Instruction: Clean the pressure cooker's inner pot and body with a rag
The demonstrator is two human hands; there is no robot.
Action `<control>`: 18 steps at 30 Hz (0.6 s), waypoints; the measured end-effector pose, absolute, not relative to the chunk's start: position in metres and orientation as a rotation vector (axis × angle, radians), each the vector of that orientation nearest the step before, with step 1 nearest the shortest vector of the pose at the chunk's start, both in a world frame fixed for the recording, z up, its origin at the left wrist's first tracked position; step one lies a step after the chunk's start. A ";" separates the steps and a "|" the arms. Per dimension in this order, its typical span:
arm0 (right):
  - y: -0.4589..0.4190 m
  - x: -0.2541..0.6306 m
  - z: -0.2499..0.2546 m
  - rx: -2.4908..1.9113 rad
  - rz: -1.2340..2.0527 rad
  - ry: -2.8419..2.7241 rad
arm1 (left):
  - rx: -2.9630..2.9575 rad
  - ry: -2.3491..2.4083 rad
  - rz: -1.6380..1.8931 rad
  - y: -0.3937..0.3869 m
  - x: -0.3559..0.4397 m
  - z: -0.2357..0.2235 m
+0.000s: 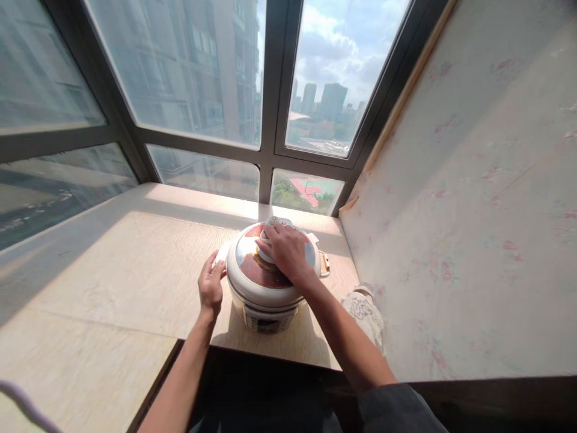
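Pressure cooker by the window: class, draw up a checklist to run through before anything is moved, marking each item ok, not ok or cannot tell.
1. Cooker upright on the sill: ok.
2. Lid on the cooker: ok, it covers the top. Locked: cannot tell.
3. Right grip on the lid knob: ok, fingers around it.
4. Left grip at the side handle: ok for position; firmness, cannot tell.
5. Power disconnected: cannot tell, no plug shows.
6. Patterned bundle apart from the cooker: ok, it lies nearer the wall.
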State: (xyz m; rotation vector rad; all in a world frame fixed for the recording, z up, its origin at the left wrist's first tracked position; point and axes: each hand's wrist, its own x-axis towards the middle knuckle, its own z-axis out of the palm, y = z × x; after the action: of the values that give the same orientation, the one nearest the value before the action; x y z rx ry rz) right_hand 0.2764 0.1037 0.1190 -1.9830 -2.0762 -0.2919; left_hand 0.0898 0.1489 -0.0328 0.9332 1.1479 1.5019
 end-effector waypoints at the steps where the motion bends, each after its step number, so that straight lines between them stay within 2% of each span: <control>1: 0.104 0.276 0.119 -1.991 -0.290 -2.076 | 0.930 1.154 1.507 0.149 0.090 -0.033; 18: 0.104 0.267 0.119 -2.099 -0.282 -1.988 | 0.862 1.132 1.530 0.144 0.097 -0.028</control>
State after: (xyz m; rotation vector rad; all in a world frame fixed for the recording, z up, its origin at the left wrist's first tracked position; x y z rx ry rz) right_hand 0.2673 0.1043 0.1186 -2.0987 -1.9884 -0.2819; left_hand 0.0966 0.1437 -0.0283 0.8617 1.1319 1.5298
